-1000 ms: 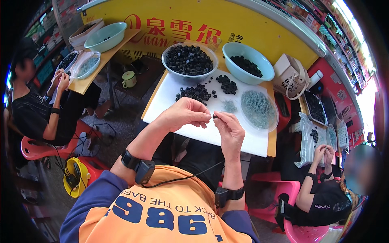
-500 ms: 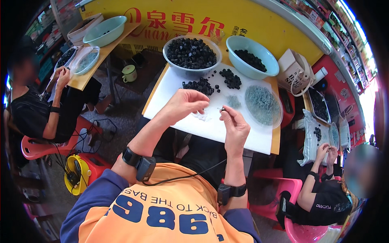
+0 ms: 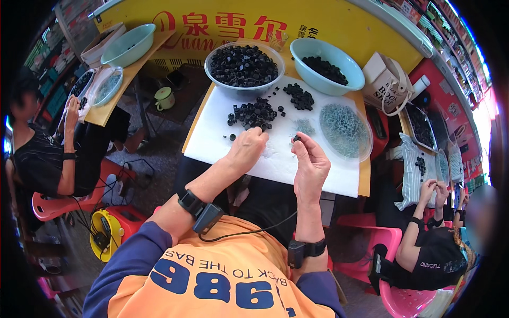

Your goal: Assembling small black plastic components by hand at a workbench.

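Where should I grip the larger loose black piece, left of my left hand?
Pinch the black piece by opposite sides, probably from above and the side nearest you: it's small, sits apart from the pile, and bare white board lies on that side. I can't tell which way it faces.

Saw a yellow cabinet (image 3: 339, 25) with red lettering (image 3: 233, 26) running across the back, a drinking glass (image 3: 277, 41) just in front of it, and a pale green lidded mug (image 3: 164, 99) set on a low dark table (image 3: 193, 95) to the left. Noticed a white tote bag (image 3: 379, 79) and, beside it, a white cylinder (image 3: 420, 85) on the right, stocked shelves (image 3: 456, 45) above, a pink plastic chair (image 3: 391, 241) lower down, and, at left, a red plastic chair (image 3: 49, 205) near a yellow-and-red bin (image 3: 117, 233).
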{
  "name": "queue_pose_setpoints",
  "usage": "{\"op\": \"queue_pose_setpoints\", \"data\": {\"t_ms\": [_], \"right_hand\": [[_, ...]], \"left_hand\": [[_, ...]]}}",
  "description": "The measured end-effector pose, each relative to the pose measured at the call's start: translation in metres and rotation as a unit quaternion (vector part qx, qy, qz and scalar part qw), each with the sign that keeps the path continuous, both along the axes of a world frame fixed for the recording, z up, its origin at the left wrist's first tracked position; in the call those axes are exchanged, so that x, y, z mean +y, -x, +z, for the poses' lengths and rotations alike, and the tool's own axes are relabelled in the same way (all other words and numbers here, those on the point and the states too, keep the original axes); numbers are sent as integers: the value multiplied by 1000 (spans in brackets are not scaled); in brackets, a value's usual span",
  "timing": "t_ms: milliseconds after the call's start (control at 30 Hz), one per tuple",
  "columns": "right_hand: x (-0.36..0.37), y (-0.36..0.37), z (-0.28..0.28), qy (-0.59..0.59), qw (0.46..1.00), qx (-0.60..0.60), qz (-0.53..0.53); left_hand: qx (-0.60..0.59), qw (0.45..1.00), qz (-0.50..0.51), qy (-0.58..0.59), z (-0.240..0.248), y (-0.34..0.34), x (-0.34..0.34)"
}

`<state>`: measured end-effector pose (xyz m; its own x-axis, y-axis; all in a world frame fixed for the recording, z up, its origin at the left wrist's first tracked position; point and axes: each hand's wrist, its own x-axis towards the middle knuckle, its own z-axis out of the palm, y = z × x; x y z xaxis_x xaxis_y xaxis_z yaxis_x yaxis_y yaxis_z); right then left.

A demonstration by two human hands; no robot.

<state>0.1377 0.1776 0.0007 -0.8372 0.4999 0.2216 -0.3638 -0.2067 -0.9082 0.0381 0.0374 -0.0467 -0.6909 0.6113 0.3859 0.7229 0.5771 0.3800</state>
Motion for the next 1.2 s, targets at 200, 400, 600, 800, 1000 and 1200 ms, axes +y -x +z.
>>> {"op": "queue_pose_setpoints", "data": {"t_ms": [200, 400, 600, 800, 1000, 1200], "right_hand": [[-8, -11, 18, -72, 997, -7, -29], [-14, -15, 27, -263, 961, 34, -83], [-21, -18, 35, -311, 946, 38, -76], [-25, -22, 42, -331, 940, 54, -60], [-26, -20, 38, -342, 936, 66, -51], [-27, -21, 42, -360, 930, 59, -49]], "left_hand": [[-248, 934, -25, -256, 30, -19, -14], [-651, 553, -61, -517, 75, -32, -38], [-683, 487, -131, -528, 71, -38, -47], [-684, 484, -131, -529, 67, -39, -49], [-647, 523, -154, -533, 60, -39, -48], [-648, 524, -148, -532, 63, -39, -49]]}}
